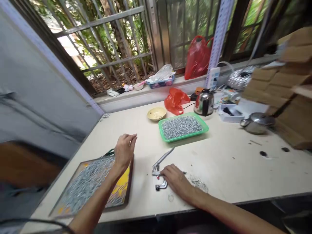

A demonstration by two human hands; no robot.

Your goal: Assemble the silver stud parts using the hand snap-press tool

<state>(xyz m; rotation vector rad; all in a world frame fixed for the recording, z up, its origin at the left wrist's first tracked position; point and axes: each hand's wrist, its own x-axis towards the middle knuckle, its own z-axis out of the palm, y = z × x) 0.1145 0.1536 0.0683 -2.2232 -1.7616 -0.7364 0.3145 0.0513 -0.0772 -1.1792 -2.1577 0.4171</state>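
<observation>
Tabletop (224,175): metal tool (156,173) at right fingers (168,170)

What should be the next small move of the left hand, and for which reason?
Probably, bring the left hand across to the metal tool. Its thumb and fingers are pinched together near the tray of metal pieces, though whether they hold one is too small to tell, and the right hand is already at the tool.
</observation>
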